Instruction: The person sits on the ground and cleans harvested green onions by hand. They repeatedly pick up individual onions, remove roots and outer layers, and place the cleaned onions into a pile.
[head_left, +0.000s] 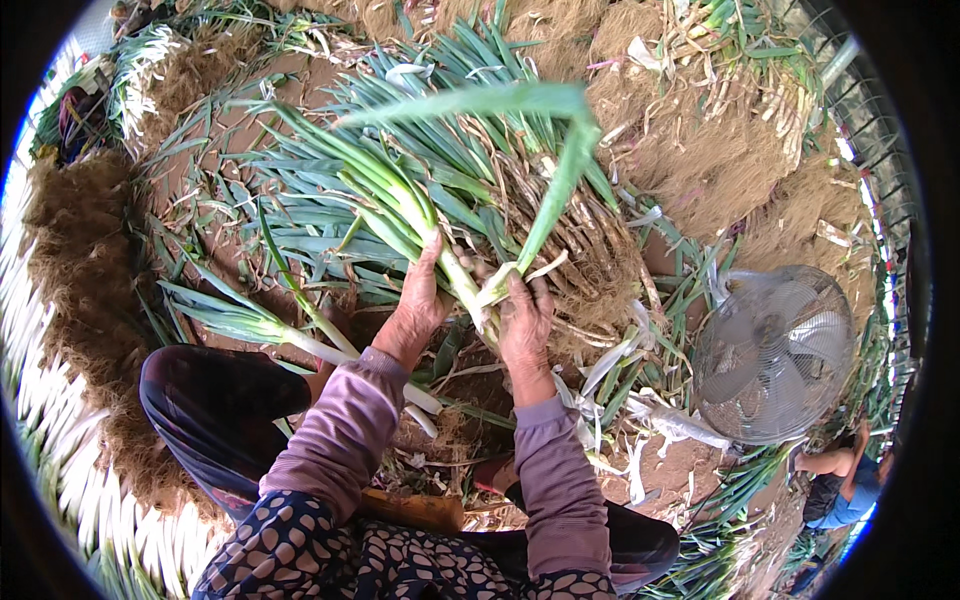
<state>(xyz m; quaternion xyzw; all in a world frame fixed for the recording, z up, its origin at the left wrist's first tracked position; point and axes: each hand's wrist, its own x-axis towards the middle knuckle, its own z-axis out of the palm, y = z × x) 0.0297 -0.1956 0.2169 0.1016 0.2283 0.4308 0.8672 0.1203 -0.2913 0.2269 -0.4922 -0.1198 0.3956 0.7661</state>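
My left hand (421, 294) grips the pale stem of a large green onion (459, 279), whose green leaves fan toward the upper left. On the stem's lower right side, my right hand (526, 311) holds an outer leaf (559, 191) that bends away from the stem and arches up and left, blurred at its top. The root end of the onion is partly hidden behind my fingers. Just beyond both hands lies a pile of unpeeled green onions (592, 225) with brown, dirty stems and roots. White-stemmed onions (319, 346) lie beside my left forearm.
A caged electric fan (772, 352) stands at the right. Rows of white-stemmed onions (64, 442) with brown roots (82, 300) line the left. Peeled scraps (637, 405) litter the soil. A wooden seat or log (412, 510) is beneath me. Another person (844, 480) is at the lower right.
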